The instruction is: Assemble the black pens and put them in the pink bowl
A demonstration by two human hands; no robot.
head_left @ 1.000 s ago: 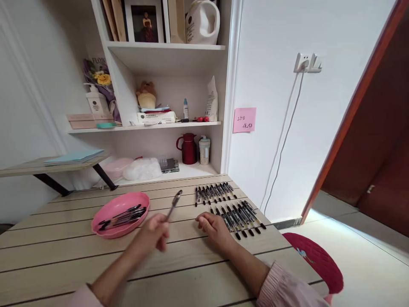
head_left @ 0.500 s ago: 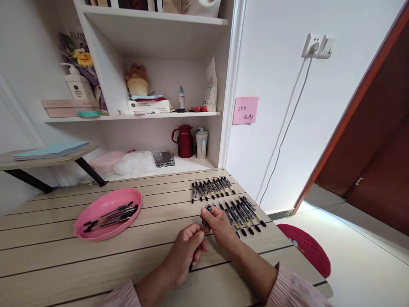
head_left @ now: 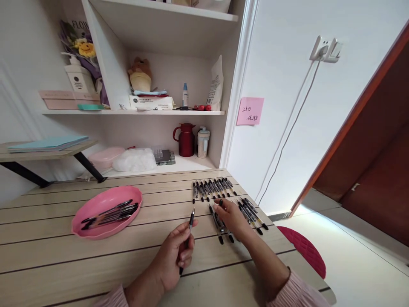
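Observation:
Upright in my left hand [head_left: 177, 249] is a black pen [head_left: 191, 219], its bare writing tip pointing up and away from me. My right hand [head_left: 232, 217] pinches a small black pen cap [head_left: 220, 203] between thumb and fingertips. It hovers over the nearer row of pens [head_left: 251, 211], hiding some of them. Beyond lies a second row of similar pens [head_left: 213, 188], side by side. At the left, a pink scalloped bowl [head_left: 96, 200] holds several black pens [head_left: 111, 215].
A wooden table [head_left: 96, 264] with dark seams carries everything. Behind it stand white shelves [head_left: 166, 111] with a red jug [head_left: 186, 140] and a pale cup [head_left: 203, 143]. A small raised stand [head_left: 68, 151] is at the left, and a red stool seat [head_left: 306, 251] is past the right edge.
My hands have come apart. The right one has moved right with the cap, baring the tip of the pen in my left hand. The view has shifted slightly.

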